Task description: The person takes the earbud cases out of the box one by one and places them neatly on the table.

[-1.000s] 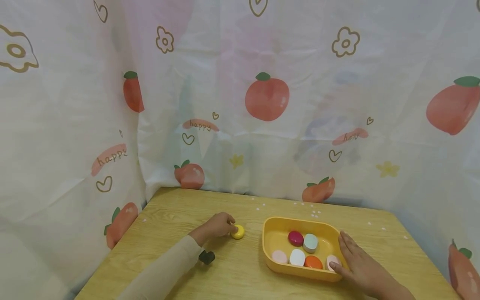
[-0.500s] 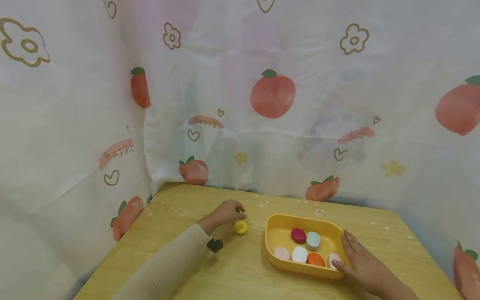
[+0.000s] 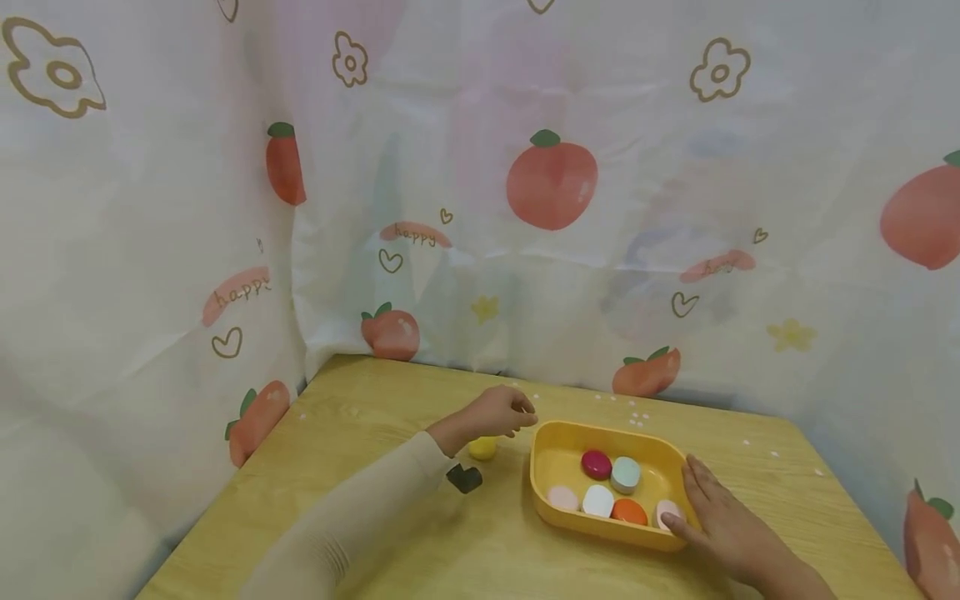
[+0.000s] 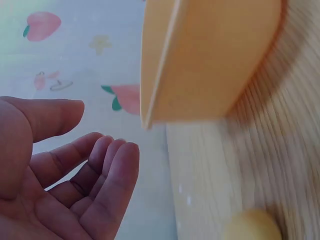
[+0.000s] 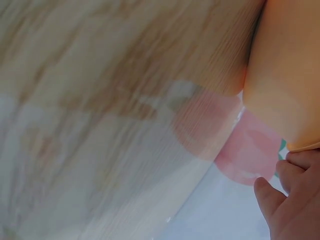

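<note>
My left hand (image 3: 498, 412) hovers beside the left end of a yellow plastic box (image 3: 536, 479), its fingers loosely bent. Nothing lies between the thumb and fingers in the left wrist view. A round yellow piece (image 3: 483, 448) sits on the table under that wrist, partly covered by it. My right hand (image 3: 720, 521) rests along the box's right end, fingers straight against the rim and thumb over the front corner. Inside the box are a crimson piece (image 3: 596, 464), a pale mint piece (image 3: 626, 474), a white piece (image 3: 597, 502), an orange piece (image 3: 629, 511) and two pale pink ones.
A wood-patterned table (image 3: 420, 542) bears the box. Small white specks (image 3: 637, 415) dot its far side. A white curtain (image 3: 450, 167) printed with fruit closes off the back and sides. A black device (image 3: 464, 477) hangs under my left wrist.
My left hand has left the yellow piece and moved right, up to the box's left end. The yellow piece stays on the table. My right hand keeps its place on the box.
</note>
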A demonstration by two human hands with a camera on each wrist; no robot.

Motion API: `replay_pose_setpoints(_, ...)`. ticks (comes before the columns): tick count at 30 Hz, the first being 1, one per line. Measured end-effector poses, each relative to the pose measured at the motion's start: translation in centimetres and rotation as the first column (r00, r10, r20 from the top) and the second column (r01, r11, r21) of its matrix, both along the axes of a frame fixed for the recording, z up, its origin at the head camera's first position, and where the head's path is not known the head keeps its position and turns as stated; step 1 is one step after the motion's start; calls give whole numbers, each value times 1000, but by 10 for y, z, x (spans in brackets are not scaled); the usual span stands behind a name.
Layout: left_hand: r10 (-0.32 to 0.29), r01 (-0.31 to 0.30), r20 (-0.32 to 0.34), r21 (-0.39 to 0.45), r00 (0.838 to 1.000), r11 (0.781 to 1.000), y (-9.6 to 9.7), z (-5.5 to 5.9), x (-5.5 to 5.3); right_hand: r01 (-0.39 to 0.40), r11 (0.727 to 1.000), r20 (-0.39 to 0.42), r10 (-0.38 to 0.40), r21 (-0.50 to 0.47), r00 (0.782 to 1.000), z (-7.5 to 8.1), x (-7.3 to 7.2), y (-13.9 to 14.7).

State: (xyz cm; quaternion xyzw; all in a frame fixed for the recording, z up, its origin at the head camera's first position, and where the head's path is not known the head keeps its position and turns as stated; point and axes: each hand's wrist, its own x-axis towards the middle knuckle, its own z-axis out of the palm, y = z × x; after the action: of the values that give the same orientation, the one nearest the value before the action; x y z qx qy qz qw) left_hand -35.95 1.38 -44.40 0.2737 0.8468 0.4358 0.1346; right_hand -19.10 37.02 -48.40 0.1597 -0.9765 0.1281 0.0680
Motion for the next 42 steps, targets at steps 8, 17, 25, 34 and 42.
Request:
replay_pose_setpoints(8,1,-1,49,7,999,1000,32,-1,7,4,1000,20,-4,-24,1000,-6,-6,-1)
replay_pose_setpoints(17,33,-35,114,9,993,999,63,-1,10,-4,1000,4,5,-17,1000,-1,-8,-5)
replay_pose_setpoints(25,-5,12,110,-60,994,998,82,-3,9,-18,1000,-28,18,6,999,0,-11,-4)
replay_pose_setpoints(34,16,12,168,-167,986,986,100,-5,16,-17,1000,-7,17,20,1000,-2,-7,1)
replay_pose_setpoints(42,1,42,262,-159,965,986,103,-1,22,4,1000,29,-4,7,1000,-3,-6,2)
